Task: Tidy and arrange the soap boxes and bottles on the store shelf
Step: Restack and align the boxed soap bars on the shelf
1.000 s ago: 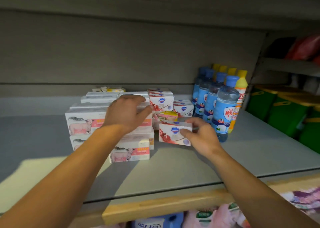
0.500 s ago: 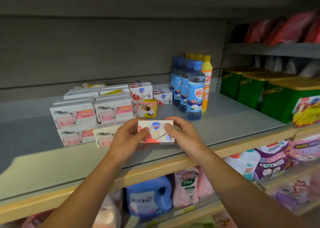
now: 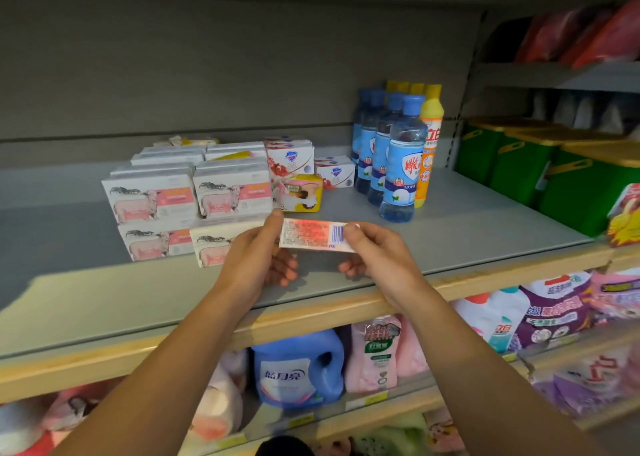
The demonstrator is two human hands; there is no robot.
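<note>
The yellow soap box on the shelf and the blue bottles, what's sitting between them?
In the head view, a low stack of white soap boxes sits between the yellow soap box and the blue bottles, set slightly further back.

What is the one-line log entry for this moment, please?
phase: inspect | left hand: holds soap box | right hand: holds same box | barcode side up | above shelf

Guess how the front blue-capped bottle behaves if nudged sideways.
The front blue-capped bottle is tall and narrow-based, so it likely tips rather than slides. It looks full, so probably heavy. The yellow bottle stands close beside it and may topple too.
</note>
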